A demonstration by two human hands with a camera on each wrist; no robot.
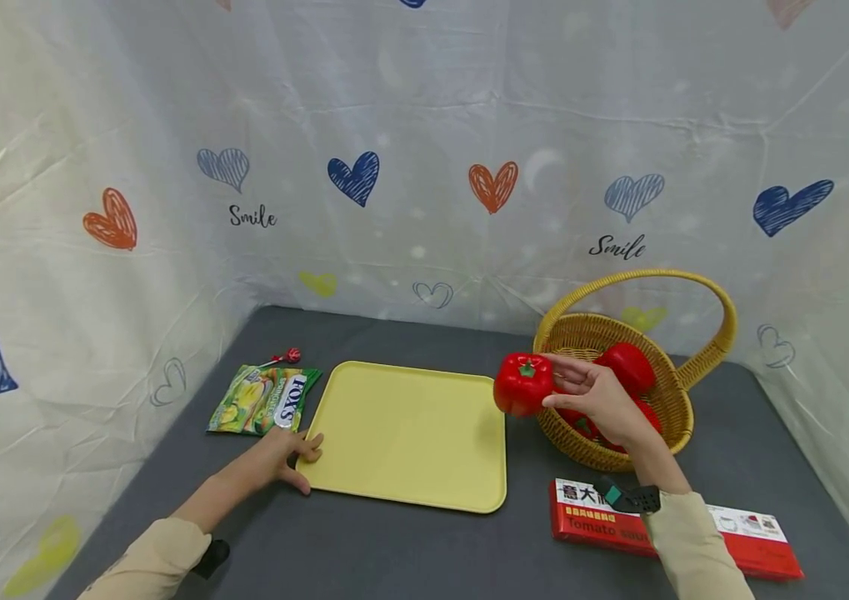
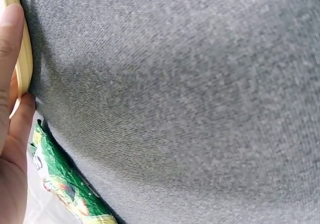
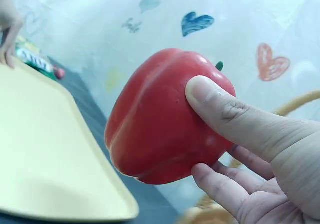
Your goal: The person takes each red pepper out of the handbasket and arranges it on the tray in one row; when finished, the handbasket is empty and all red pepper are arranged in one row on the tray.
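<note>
A red bell pepper (image 1: 524,384) is pinched between the thumb and fingers of my right hand (image 1: 607,402), raised between the yellow tray (image 1: 409,437) and the wicker basket (image 1: 595,454). The right wrist view shows the thumb lying along the side of the pepper (image 3: 160,119). More red peppers (image 1: 628,367) lie in the basket, partly behind my right hand. At the tray's left edge, my left hand (image 1: 279,457) grips the rim; the left wrist view shows fingers on the tray's edge (image 2: 25,59).
A green and yellow FOX'S candy bag (image 1: 262,400) and a red lollipop (image 1: 292,355) lie left of the tray. A red and white tomato sauce box (image 1: 604,529) lies at the front right, partly under my right forearm. The basket's tall handle (image 1: 649,275) arches above it.
</note>
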